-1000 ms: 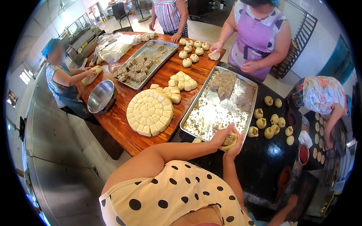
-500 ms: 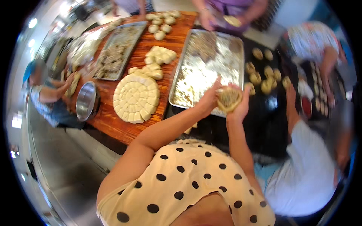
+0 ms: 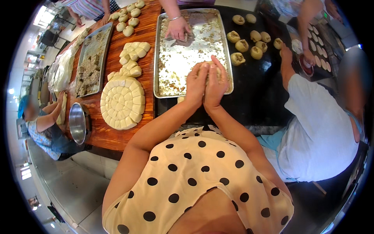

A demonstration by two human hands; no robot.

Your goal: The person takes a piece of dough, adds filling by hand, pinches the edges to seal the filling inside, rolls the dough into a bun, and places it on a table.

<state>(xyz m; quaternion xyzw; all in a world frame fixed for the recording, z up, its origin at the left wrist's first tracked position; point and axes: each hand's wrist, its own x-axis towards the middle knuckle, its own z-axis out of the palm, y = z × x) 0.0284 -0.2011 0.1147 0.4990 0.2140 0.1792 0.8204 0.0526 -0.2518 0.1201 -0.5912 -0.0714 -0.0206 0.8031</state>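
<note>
My left hand [image 3: 196,82] and my right hand [image 3: 216,84] are pressed together, palms facing, over the near right part of a metal tray [image 3: 157,74]. Their fingers curl round a filled dough piece, which they hide almost wholly. Scraps of brown-green filling [image 3: 170,76] are scattered over the tray. At its far end another person's hand [image 3: 179,29] rests on a flat dark piece. Several shaped, filled dough pieces [image 3: 241,45] sit on the black surface to the right, and a co-worker's hand [image 3: 286,52] touches one there.
On the wooden table [image 3: 150,97] to my left lie a round of cut dough [image 3: 122,103], loose dough pieces [image 3: 130,70], a second filling tray [image 3: 103,68] and a metal bowl [image 3: 78,124]. A co-worker [image 3: 311,128] stands close on my right. A red bowl [image 3: 307,69] is beyond.
My hands have closed together over the filled dough cup, whose open top showed before. The view has turned to the right. The far person's hand has come down onto the tray.
</note>
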